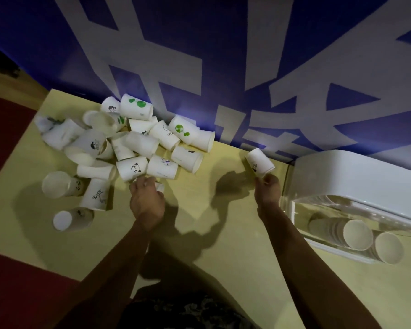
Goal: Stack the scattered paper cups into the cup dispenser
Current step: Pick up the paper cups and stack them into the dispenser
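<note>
Right hand, fingers pinching one paper cup by its rim, carries it beside the cup dispenser. Left hand, fingers curled, reaches into the scattered pile on the surface; whether it grips anything, cannot tell.

Head cam, steep down onto table

cup pile: white paper cups, mostly on their sides, heaped at the table's far-left edge
held cup: white, tilted, near the far-right edge
cup dispenser: white-topped, clear-fronted, right edge, holding two nested stacks
</note>
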Action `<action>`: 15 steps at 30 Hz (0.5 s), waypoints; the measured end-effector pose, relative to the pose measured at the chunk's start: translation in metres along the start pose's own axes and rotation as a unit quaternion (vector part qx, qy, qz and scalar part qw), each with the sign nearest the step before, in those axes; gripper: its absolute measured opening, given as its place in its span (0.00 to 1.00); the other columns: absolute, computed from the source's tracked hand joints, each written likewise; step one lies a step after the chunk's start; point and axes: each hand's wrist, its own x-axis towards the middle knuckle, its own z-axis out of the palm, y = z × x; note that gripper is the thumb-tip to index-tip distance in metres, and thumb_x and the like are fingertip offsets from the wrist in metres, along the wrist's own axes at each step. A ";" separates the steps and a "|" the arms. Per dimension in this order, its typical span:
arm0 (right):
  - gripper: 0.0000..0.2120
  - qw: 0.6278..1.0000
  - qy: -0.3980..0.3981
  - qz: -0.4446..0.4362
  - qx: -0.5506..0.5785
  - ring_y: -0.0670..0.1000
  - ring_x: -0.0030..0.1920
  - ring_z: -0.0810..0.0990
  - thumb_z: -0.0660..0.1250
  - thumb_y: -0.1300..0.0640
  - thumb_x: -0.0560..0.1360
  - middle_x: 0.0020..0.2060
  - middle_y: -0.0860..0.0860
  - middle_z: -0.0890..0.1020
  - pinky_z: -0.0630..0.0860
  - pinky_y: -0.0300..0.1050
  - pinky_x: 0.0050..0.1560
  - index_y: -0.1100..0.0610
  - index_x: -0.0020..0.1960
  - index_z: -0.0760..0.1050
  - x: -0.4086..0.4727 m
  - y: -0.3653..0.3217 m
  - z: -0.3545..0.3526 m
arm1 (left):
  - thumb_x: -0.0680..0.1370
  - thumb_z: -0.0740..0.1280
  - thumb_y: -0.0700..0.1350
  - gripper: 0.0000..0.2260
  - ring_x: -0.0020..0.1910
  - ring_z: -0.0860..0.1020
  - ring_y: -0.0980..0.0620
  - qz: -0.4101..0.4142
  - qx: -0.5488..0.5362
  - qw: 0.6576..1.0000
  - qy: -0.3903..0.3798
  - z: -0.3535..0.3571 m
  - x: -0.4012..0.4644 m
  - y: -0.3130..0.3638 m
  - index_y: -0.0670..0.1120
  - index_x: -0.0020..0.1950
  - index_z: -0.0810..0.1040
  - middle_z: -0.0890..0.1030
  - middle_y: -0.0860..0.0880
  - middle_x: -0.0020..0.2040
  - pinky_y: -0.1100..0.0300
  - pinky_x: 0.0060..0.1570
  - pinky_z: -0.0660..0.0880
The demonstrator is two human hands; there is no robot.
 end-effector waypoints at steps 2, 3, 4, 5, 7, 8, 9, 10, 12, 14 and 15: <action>0.17 0.998 0.027 0.035 0.035 0.54 0.59 0.77 0.64 0.62 0.79 0.59 0.55 0.78 0.77 0.53 0.61 0.59 0.67 0.71 0.008 -0.005 0.007 | 0.75 0.67 0.41 0.16 0.67 0.66 0.42 0.022 0.016 1.000 -0.006 -0.001 0.004 -0.002 0.45 0.62 0.76 0.72 0.44 0.66 0.48 0.56 0.73; 0.17 0.997 0.042 0.055 0.043 0.54 0.59 0.77 0.64 0.62 0.79 0.59 0.55 0.78 0.77 0.52 0.61 0.59 0.67 0.71 0.011 -0.006 0.010 | 0.75 0.67 0.42 0.15 0.66 0.66 0.42 0.034 0.020 0.999 -0.011 -0.001 0.005 -0.003 0.45 0.62 0.76 0.73 0.44 0.65 0.48 0.56 0.73; 0.16 0.995 0.058 0.069 0.044 0.55 0.59 0.77 0.64 0.61 0.79 0.59 0.56 0.78 0.78 0.52 0.60 0.60 0.66 0.72 0.014 -0.006 0.013 | 0.75 0.66 0.42 0.14 0.65 0.67 0.42 0.044 0.023 0.999 -0.015 -0.001 0.004 -0.005 0.44 0.61 0.76 0.74 0.44 0.64 0.49 0.56 0.72; 0.15 0.994 0.071 0.076 0.038 0.56 0.58 0.78 0.64 0.61 0.79 0.58 0.57 0.78 0.78 0.53 0.60 0.61 0.65 0.73 0.015 -0.006 0.016 | 0.76 0.65 0.42 0.14 0.64 0.68 0.42 0.051 0.021 0.998 -0.018 -0.002 0.004 -0.005 0.45 0.61 0.77 0.74 0.44 0.64 0.49 0.55 0.72; 0.13 0.993 0.085 0.074 0.021 0.58 0.58 0.78 0.63 0.59 0.79 0.57 0.57 0.78 0.79 0.55 0.58 0.61 0.63 0.74 0.014 -0.004 0.020 | 0.76 0.65 0.41 0.13 0.62 0.71 0.43 0.056 0.002 0.998 -0.007 -0.004 0.002 -0.006 0.44 0.60 0.78 0.75 0.45 0.62 0.50 0.54 0.72; 0.13 0.994 0.086 0.069 0.017 0.58 0.57 0.78 0.63 0.59 0.79 0.56 0.57 0.79 0.79 0.56 0.58 0.60 0.63 0.74 0.012 -0.003 0.021 | 0.76 0.65 0.41 0.12 0.60 0.72 0.43 0.056 -0.012 0.998 0.002 -0.006 0.000 -0.005 0.44 0.59 0.78 0.76 0.45 0.61 0.50 0.54 0.72; 0.14 0.994 0.080 0.069 0.021 0.58 0.57 0.78 0.62 0.58 0.79 0.56 0.57 0.79 0.78 0.57 0.59 0.60 0.63 0.74 0.009 0.000 0.021 | 0.76 0.65 0.41 0.12 0.59 0.73 0.43 0.053 -0.025 0.998 0.011 -0.008 -0.001 -0.005 0.44 0.58 0.79 0.77 0.44 0.60 0.50 0.53 0.73; 0.14 0.994 0.066 0.074 0.036 0.58 0.57 0.78 0.63 0.58 0.79 0.56 0.56 0.79 0.78 0.57 0.60 0.59 0.64 0.74 0.006 0.003 0.019 | 0.76 0.65 0.40 0.11 0.58 0.74 0.42 0.049 -0.036 0.998 0.020 -0.010 -0.003 -0.004 0.44 0.58 0.79 0.77 0.44 0.59 0.50 0.53 0.73; 0.19 0.990 0.012 0.096 0.103 0.57 0.59 0.78 0.66 0.58 0.78 0.58 0.56 0.78 0.77 0.55 0.62 0.58 0.68 0.71 0.002 0.008 0.014 | 0.76 0.65 0.39 0.11 0.54 0.77 0.42 0.047 -0.058 0.997 0.033 -0.014 -0.006 -0.003 0.43 0.57 0.80 0.78 0.43 0.56 0.50 0.52 0.74; 0.23 0.978 -0.041 0.119 0.164 0.56 0.61 0.77 0.68 0.56 0.77 0.60 0.57 0.77 0.76 0.55 0.63 0.57 0.70 0.67 0.002 0.005 0.010 | 0.76 0.65 0.38 0.10 0.50 0.78 0.43 0.059 -0.083 0.994 0.040 -0.017 -0.012 0.001 0.43 0.55 0.81 0.79 0.43 0.52 0.53 0.49 0.73; 0.24 0.973 -0.051 0.132 0.182 0.56 0.61 0.77 0.69 0.55 0.77 0.60 0.57 0.76 0.76 0.55 0.64 0.57 0.70 0.67 0.005 0.001 0.010 | 0.76 0.65 0.38 0.09 0.49 0.78 0.44 0.068 -0.101 0.992 0.040 -0.019 -0.015 0.004 0.43 0.54 0.82 0.80 0.43 0.50 0.54 0.48 0.72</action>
